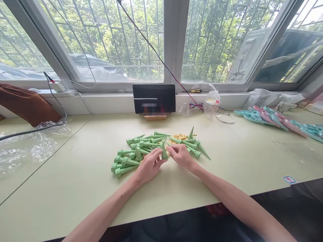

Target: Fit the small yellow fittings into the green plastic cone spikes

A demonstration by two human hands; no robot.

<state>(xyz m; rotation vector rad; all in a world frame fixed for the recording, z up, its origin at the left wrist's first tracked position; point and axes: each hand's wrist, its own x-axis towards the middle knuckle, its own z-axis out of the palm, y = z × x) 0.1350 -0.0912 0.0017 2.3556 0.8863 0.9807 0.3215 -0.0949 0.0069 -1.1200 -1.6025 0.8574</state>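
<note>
Green cone [164, 153] is gripped point-up by the left hand [150, 164], probably to keep it steady beside the right hand [183, 155], which curls close; whether this grips something, I cannot tell. Other cones [125, 170] and yellow pieces [182, 136] lie near on the table [75, 188], seemingly for short reach.

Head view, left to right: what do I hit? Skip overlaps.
Brown leather-look bag → bare left hand → upright, pointed green plastic cone → bare right hand → coiled white cable → teal and pink plastic pieces.
</note>
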